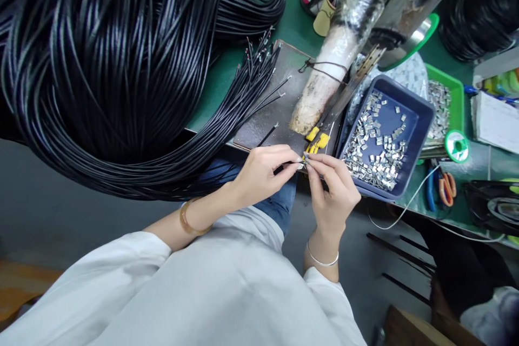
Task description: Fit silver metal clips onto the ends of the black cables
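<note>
My left hand is closed in a pinch, its fingertips on what looks like the end of a thin black cable, mostly hidden by the fingers. Fingertip to fingertip with it, my right hand pinches a tiny silver metal piece. The two meet just in front of yellow parts at the table's edge. To the right stands a dark blue tray holding many loose small metal pieces. A bunch of black cables with stripped ends lies left of my hands.
A large coil of black cable covers the left of the green table. A wrapped duct slants down over a dark board. Rightward are a green tray, a solder spool and orange-and-blue-handled pliers. Another person sits at the lower right.
</note>
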{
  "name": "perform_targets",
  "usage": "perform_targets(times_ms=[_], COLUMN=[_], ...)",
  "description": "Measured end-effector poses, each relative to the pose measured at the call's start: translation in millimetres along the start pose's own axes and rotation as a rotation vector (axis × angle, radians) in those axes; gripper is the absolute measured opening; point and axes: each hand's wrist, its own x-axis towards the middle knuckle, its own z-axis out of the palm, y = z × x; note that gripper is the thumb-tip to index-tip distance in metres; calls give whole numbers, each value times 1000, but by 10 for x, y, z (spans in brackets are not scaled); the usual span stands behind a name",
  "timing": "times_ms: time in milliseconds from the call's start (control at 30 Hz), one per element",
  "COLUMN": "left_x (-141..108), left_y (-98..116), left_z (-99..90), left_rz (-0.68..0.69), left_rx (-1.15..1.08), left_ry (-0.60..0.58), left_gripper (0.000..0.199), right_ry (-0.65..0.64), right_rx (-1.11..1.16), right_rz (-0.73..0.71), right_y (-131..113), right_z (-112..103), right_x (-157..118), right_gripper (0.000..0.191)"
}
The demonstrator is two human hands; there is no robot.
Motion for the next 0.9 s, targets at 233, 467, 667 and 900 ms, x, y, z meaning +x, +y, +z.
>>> perform_targets(times_ms=[233,467,667,900], left_x=[-42,-117,-90,-86], left_y=[15,88,72,-17], left_z=[15,95,53,27], left_rz=[5,43,66,222], left_rx=[-6,-106,-99,250], left_ry=[34,199,189,35], left_gripper=[13,6,7,24], right_ry=[67,177,162,136], right_rx=[103,699,792,221], right_rz=[119,517,551,310], right_y=[-110,-176,-125,-201], right_z=[36,217,249,83], right_x=[-7,-21,-36,-50], right_gripper=[18,5,4,11])
